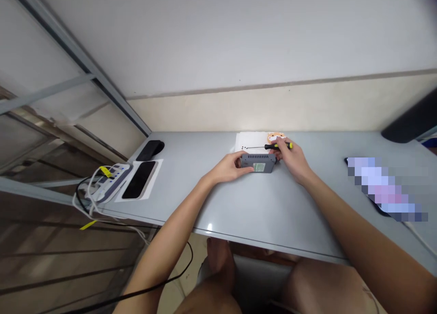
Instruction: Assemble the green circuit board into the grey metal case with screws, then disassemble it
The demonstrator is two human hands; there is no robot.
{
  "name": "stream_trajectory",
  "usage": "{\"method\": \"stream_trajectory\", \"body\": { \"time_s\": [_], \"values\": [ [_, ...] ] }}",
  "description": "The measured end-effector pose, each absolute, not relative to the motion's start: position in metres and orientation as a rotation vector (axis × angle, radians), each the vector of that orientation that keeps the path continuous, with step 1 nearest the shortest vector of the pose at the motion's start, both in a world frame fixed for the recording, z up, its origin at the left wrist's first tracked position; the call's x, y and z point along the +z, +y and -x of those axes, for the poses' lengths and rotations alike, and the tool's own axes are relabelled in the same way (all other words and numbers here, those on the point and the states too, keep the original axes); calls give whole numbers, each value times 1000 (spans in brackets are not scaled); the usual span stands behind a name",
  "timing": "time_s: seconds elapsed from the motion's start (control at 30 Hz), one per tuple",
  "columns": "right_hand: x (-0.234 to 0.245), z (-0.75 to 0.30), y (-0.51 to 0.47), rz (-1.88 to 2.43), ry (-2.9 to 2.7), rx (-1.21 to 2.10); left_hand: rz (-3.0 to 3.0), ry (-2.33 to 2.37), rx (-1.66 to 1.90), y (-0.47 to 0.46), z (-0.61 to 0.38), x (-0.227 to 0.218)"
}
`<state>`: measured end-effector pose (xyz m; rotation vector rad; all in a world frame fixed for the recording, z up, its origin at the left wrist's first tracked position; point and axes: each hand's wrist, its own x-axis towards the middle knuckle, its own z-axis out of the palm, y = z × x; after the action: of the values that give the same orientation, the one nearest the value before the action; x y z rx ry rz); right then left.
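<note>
My left hand [226,169] is closed on the left end of a small grey box [267,161] with a row of vent slots and a pale green label. The box stands on edge on the table, its long side facing me. In my right hand [292,159] is a black-and-yellow screwdriver [269,146], lying sideways with its thin shaft pointing left. Fingers of that hand also reach the box's right end. Behind the box lies a white sheet [252,139] with several small dark screws [243,148] on it, near the screwdriver's tip.
A cartoon animal cutout [273,135] lies at the sheet's right edge. To the left are a phone [139,179] on white paper, a black object [150,150] and a power strip [111,182] with cables. A lit, pixelated phone [382,186] lies right. The wall [211,111] bounds the table behind.
</note>
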<state>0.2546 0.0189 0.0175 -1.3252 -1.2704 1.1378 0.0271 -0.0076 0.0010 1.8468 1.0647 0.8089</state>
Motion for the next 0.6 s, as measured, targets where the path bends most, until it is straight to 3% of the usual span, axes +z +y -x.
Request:
{"method": "stream_trajectory", "body": {
  "time_s": [0.6],
  "values": [
    [39, -261, 13, 1056, -1008, 1330, -1983, 1176, 971, -9, -31, 0]
  ]
}}
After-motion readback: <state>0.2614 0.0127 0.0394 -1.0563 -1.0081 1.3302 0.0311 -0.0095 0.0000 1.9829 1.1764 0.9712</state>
